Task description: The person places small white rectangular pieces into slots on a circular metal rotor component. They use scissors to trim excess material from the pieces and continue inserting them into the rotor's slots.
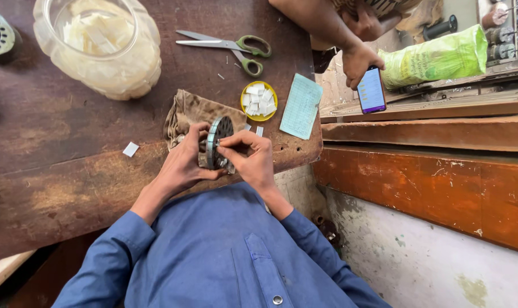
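Dark, worn wooden worktop took up most of the view, person in a blue shirt leaning over its near edge. Big clear plastic jar of pale paper slips stood at the far left, well apart from the work. A co-worker's hand held a phone past the worktop's right end. Green-handled scissors lay behind, a greenish card to the right, a brown rag under the hands. Slotted round metal stator stood on edge above the rag near the front edge. Left hand cupped it from the left, fingers wrapped around the rim. Right hand had thumb and forefinger pressed together at a slot on the near face, apparently pinching a small white slip, too small to be sure. Stator looked heavy, rigid, hard-edged, probably not slippery; best gripped by the outer rim, as shown. Slips looked light, flimsy, easily creased; edge pinch only. Small yellow lid of white slips sat just behind, one loose white slip to the left.
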